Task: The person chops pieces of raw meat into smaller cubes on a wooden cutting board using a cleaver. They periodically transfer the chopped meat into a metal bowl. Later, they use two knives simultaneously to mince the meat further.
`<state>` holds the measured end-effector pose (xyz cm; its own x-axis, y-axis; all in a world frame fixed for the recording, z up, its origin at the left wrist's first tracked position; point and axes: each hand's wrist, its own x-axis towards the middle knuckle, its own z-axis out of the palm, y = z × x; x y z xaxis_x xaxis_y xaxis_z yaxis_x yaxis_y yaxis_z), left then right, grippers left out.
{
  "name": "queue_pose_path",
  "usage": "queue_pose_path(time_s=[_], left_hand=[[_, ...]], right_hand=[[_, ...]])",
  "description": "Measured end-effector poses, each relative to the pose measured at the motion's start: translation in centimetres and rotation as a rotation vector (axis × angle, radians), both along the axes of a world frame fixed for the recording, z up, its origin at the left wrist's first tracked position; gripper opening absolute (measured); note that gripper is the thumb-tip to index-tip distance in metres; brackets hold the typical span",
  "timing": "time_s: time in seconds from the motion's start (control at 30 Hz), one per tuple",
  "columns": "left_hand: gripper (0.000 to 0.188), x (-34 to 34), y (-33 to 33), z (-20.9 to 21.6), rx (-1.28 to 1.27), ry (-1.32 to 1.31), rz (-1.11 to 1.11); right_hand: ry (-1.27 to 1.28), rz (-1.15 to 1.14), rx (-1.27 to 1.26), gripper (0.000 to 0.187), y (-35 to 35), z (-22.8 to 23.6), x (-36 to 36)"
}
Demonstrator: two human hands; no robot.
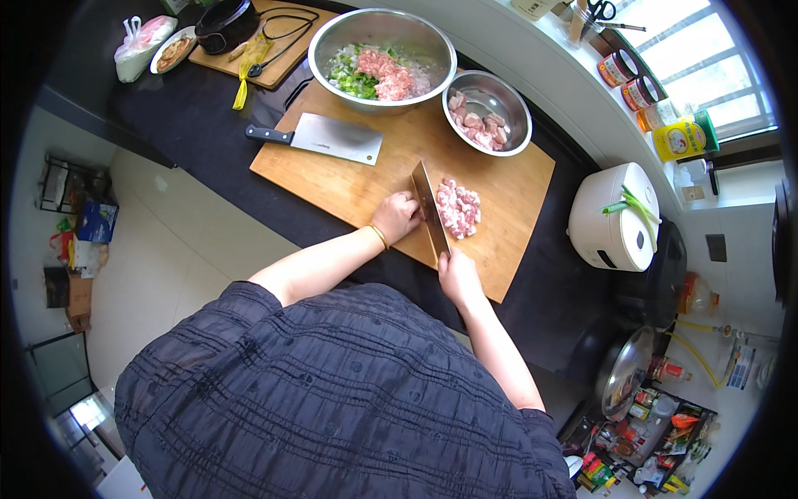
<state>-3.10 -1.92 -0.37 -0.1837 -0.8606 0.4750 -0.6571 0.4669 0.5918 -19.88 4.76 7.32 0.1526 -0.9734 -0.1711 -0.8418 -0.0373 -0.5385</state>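
Left of centre, a cleaver (337,137) lies flat on the wooden cutting board (507,200), its dark handle jutting past the board's edge over the black counter (224,150); set aside like this, it seems meant to leave the middle of the board free. At top centre, the large steel bowl (391,27) holds minced meat (384,73) and chopped greens (353,83), apparently stationed at the far side to be within reach yet away from the blade.

In the middle of the frame, the person's left hand (397,214) has its fingers curled in close beside the blade, probably tucked to guard the fingertips. The right hand (457,277) is wrapped round the handle of a broad-bladed knife (430,208), whose blade points up the frame. The diced meat (458,208) sits on the board just right of that blade, on the side opposite the left hand, perhaps to keep the pieces together. Farther right, the small steel bowl (517,104) confines larger meat chunks (478,125).

Whether the left hand grips anything cannot be told: its curled fingers and the blade cover what lies beneath. The knife's edge is hard to make out at this slant, and the right hand hides most of its handle.
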Motion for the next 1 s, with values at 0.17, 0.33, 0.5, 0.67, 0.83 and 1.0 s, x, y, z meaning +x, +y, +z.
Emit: queue_pose_path(time_s=[0.17,0.33,0.5,0.67,0.83,1.0], left_hand=[[0.017,-0.1,0.0,0.0,0.009,0.009,0.025],[0.013,0.8,-0.2,0.1,0.068,-0.016,0.077],[0.015,2.0,-0.7,0.6,0.428,0.071,-0.142],[0.017,2.7,-1.1,3.4,0.661,0.059,-0.096],[0.017,0.8,-1.8,2.8,0.645,-0.001,-0.091],[0.017,0.7,-3.4,3.4,0.705,0.042,-0.257]], right_hand=[[0.045,-0.015,0.067,0.02,2.7,1.6,-1.6],[0.056,-0.023,0.115,0.019,4.3,2.2,-2.8],[-0.157,-0.159,0.225,0.021,4.1,0.8,-4.1],[-0.294,-0.32,0.113,0.021,3.6,2.1,-5.0],[-0.267,-0.387,0.14,0.022,2.4,3.7,-6.3],[-0.164,-0.433,0.133,0.022,1.8,2.9,-8.5]])
